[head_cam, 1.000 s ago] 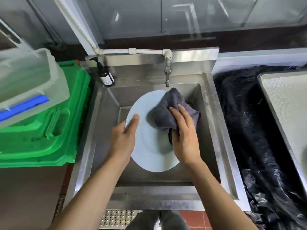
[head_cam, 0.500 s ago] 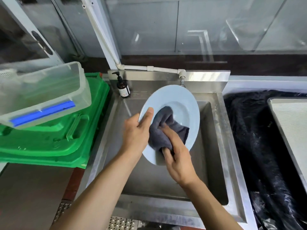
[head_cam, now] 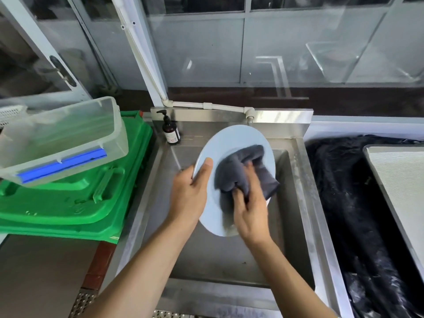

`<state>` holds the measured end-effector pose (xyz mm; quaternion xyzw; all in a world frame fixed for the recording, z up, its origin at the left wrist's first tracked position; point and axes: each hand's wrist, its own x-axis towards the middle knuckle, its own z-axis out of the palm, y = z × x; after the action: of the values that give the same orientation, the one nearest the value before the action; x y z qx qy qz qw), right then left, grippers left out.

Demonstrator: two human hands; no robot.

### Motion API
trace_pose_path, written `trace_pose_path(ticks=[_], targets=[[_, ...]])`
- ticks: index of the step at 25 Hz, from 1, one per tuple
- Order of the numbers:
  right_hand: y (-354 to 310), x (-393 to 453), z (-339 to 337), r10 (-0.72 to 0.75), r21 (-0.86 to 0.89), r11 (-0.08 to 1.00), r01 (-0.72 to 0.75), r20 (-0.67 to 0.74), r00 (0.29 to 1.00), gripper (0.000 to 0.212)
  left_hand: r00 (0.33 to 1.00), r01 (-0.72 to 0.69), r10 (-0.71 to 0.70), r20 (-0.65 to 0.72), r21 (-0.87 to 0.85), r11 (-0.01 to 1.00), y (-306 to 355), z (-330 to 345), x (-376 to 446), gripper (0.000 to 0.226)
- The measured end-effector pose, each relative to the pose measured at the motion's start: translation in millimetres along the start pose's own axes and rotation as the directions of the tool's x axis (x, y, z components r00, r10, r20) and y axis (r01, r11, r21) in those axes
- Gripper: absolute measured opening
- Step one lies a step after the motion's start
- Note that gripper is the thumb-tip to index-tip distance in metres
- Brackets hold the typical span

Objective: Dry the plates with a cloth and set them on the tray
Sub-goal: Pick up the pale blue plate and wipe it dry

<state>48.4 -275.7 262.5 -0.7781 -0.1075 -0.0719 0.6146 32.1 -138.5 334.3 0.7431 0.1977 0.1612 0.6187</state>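
Observation:
A pale blue plate is held tilted over the steel sink. My left hand grips its left rim, thumb on the face. My right hand holds a dark grey cloth bunched against the middle of the plate's face; part of the cloth hangs past the right rim. The metal tray lies at the far right on black plastic sheeting, with no plate visible on the part in view.
A brown pump bottle stands at the sink's back left corner. Left of the sink a clear plastic box sits on green plastic lids. Black sheeting covers the counter to the right. A pipe with a tap fitting runs behind.
The plate has been lifted and tilted more upright over the sink. My right hand has moved the cloth across its face, from lower left toward the centre and right.

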Motion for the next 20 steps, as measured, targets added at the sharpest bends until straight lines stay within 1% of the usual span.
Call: trace_pose_path(ticks=[2,4,6,8,9,11,12,14,17,19,20], targets=[[-19.3,-13.2,17.0,-0.088,0.088,0.993,0.081,0.075,0.993,0.062,1.000,0.006,-0.006,-0.016,-0.023,1.000,3.4,2.1,3.7,0.033],[-23.4,-32.8,24.2,-0.169,0.128,0.980,0.152,0.134,0.977,0.059,1.000,0.005,-0.007,-0.026,-0.060,0.998,7.2,-0.9,8.5,0.028],[-12.3,-46.6,21.0,-0.204,0.085,0.978,0.191,0.193,0.960,0.057,0.999,-0.012,0.010,-0.037,-0.056,0.998,8.4,-6.1,11.3,0.031],[5.1,-56.4,13.6,-0.204,-0.026,0.976,0.214,0.206,0.957,0.055,0.999,0.006,-0.009,-0.038,-0.081,0.997,4.8,-11.8,14.4,0.026],[14.4,-59.6,8.9,-0.164,-0.071,0.981,0.180,0.185,0.969,0.053,0.999,0.017,-0.021,-0.043,-0.084,0.996,2.9,-13.9,16.1,0.027],[29.9,-60.7,-2.1,-0.027,-0.108,0.993,0.036,0.084,0.996,0.052,0.997,0.063,-0.066,-0.030,-0.078,0.995,0.8,-16.5,16.4,0.038],[35.0,-56.8,-7.7,0.029,-0.110,0.994,-0.026,0.019,0.999,0.055,0.996,0.092,-0.094,-0.013,-0.092,0.992,0.8,-17.3,15.8,0.041],[38.1,-39.6,-15.6,0.099,-0.096,0.990,-0.107,-0.082,0.992,0.062,0.992,0.127,-0.126,0.018,-0.122,0.984,1.7,-17.0,14.0,0.042],[26.3,4.7,-20.7,0.151,-0.083,0.983,-0.164,-0.144,0.978,0.061,0.993,0.114,-0.112,0.021,-0.093,0.989,3.3,-12.0,9.4,0.038],[9.8,35.6,-24.0,0.144,-0.093,0.983,-0.156,-0.124,0.982,0.059,0.998,0.065,-0.065,0.006,-0.042,0.997,7.0,-5.9,3.5,0.038],[-0.3,48.2,-24.3,0.105,-0.092,0.989,-0.113,-0.090,0.990,0.056,1.000,0.027,-0.027,0.000,-0.002,1.000,9.3,-2.5,0.1,0.042]])
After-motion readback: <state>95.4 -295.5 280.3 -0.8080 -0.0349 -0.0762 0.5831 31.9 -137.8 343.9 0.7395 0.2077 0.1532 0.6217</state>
